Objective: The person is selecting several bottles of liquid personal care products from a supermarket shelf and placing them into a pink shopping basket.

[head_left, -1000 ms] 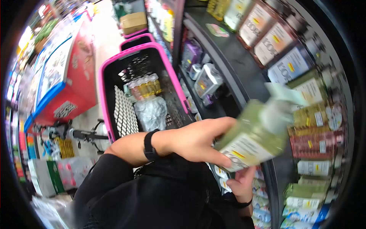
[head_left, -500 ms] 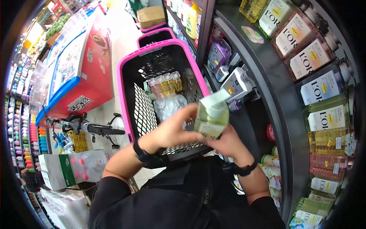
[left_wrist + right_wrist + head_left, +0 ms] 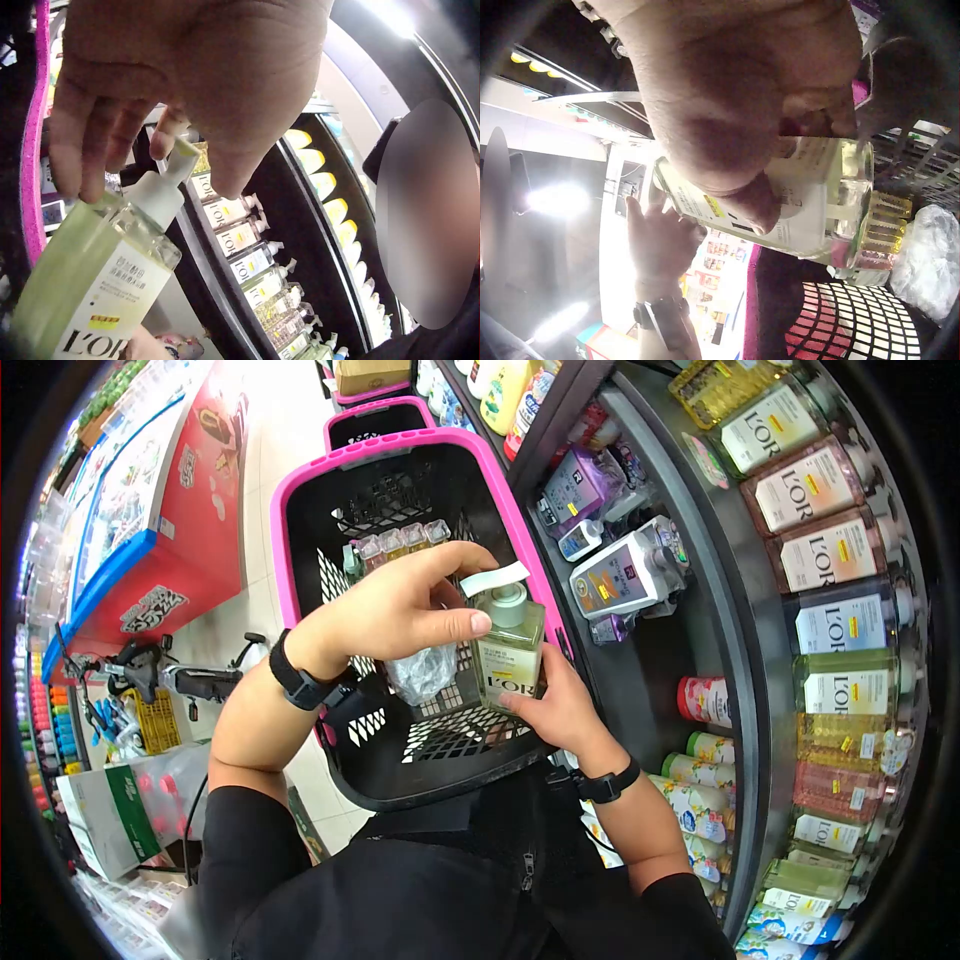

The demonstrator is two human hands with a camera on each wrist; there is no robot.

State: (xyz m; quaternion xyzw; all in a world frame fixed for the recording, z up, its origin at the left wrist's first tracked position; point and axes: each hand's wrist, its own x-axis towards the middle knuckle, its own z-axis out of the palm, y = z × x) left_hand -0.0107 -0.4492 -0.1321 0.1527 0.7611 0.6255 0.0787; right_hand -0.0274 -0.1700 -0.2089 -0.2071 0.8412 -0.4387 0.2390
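A square, clear green pump bottle [image 3: 508,660] with a white pump and a pale label stands nearly upright over the basket. My right hand [image 3: 566,705] grips its body from the right, thumb across the label's lower part. Up at the pump is my left hand [image 3: 385,605], its fingers and thumb spread on either side of it. In the left wrist view those fingertips lie right at the bottle's shoulder [image 3: 112,206], and the nozzle points up between fingers and thumb. The black basket [image 3: 275,550] with a pink rim holds several small bottles [image 3: 400,540] and a clear plastic-wrapped bundle [image 3: 424,676].
Shelves on the right carry a row of similar pump bottles [image 3: 835,628], with white and purple bottles [image 3: 620,582] lower down. A second pink-rimmed basket [image 3: 375,412] is just beyond. To the left are a red freezer [image 3: 190,470] and a small bicycle [image 3: 150,670].
The bottle has come from beside the shelf to over the basket and turned its label toward me. My left hand has shifted from the bottle's body up to its pump.
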